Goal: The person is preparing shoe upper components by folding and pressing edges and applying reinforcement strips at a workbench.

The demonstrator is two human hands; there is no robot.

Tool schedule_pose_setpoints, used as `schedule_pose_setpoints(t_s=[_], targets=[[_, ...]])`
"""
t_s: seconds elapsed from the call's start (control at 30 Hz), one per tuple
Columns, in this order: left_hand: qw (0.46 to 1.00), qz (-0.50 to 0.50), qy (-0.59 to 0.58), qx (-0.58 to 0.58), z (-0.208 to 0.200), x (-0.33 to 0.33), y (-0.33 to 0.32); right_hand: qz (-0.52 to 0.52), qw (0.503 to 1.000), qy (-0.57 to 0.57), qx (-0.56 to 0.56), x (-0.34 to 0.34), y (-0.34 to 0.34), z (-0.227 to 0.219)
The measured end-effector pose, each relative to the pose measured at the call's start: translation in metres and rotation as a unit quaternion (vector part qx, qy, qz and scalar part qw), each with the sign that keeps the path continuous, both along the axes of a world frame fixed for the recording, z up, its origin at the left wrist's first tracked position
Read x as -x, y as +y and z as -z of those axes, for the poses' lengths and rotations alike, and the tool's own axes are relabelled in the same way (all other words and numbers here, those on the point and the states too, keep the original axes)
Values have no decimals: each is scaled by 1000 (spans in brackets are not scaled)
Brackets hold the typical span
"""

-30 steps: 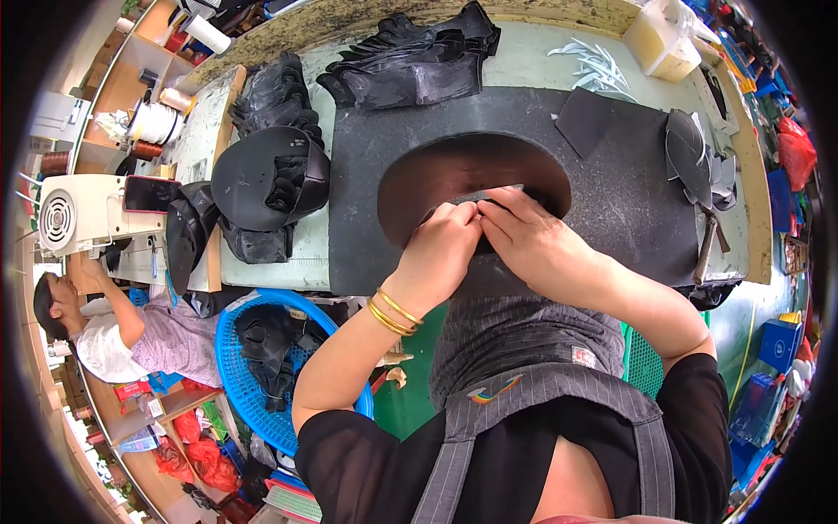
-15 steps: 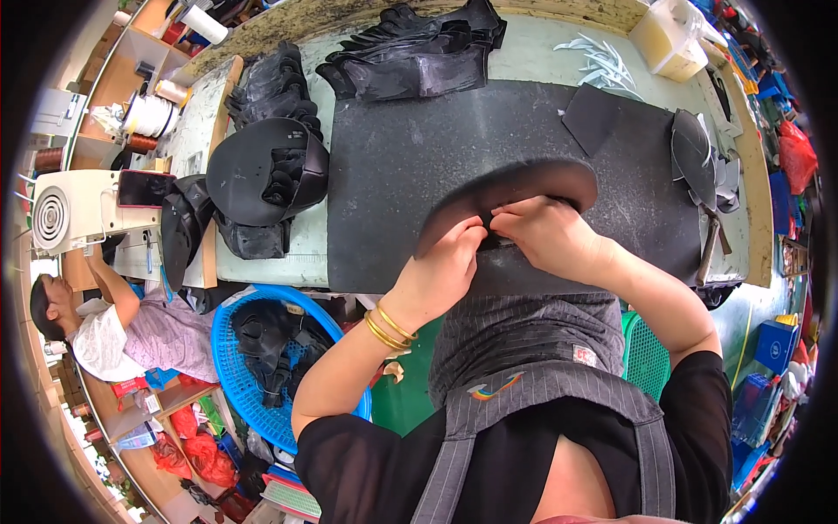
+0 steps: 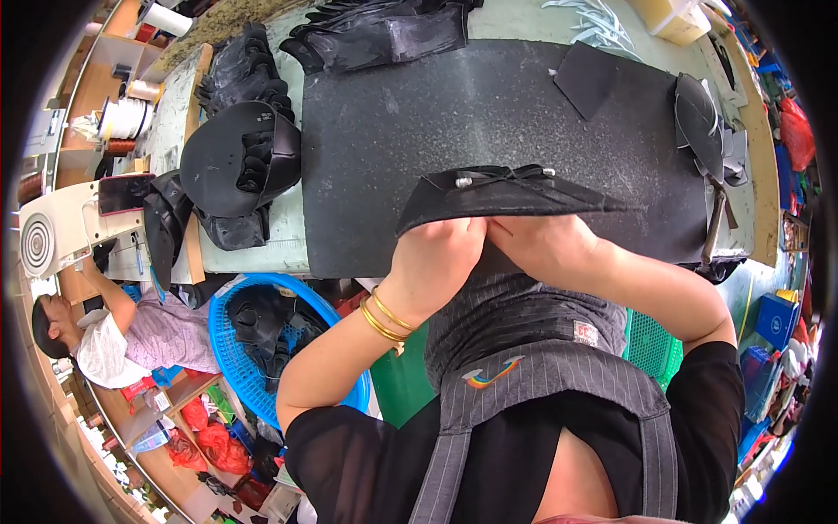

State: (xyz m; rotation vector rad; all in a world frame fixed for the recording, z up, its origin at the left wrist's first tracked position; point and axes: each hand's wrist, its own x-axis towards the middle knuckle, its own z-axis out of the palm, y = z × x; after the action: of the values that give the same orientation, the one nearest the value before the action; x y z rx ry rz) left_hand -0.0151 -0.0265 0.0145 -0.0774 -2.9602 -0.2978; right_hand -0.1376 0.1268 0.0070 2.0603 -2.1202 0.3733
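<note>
In front of my body, above the table, I hold a black curved, brim-like piece by its near edge. On its upper side sit a dark bow-like strip and two small silver metal fittings. My left hand, gold bangles at its wrist, is closed on the edge left of centre. Close beside it, my right hand is closed on the same edge. The piece hides part of the fingertips. Beneath lies a large black mat.
Stacked black pieces stand left of the mat, more at the back. A loose black sheet and pale strips lie right. A blue basket stands lower left, near another person at a cream machine.
My hands have tilted the black piece, so its fittings and bow-like strip now show. Both hands stay closed on its edge. The whole view has shifted slightly.
</note>
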Motion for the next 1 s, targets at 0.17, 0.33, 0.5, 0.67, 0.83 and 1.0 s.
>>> schedule_pose_setpoints(t_s=[0.17,0.33,0.5,0.67,0.83,1.0], targets=[[976,81,121,162,-1,4,-8,5,1000,24,-5,-6,18,5],[988,71,55,126,4,3,-7,22,991,120,-44,-8,16,7],[979,73,10,192,-6,9,-9,54,981,179,-46,-11,12,4],[981,69,23,182,1,9,-14,65,973,196,-99,-15,13,-2],[983,83,19,162,-5,5,-27,6,991,133,-6,-6,6,1],[991,47,72,107,11,-8,-33,23,992,124,10,-10,19,9]])
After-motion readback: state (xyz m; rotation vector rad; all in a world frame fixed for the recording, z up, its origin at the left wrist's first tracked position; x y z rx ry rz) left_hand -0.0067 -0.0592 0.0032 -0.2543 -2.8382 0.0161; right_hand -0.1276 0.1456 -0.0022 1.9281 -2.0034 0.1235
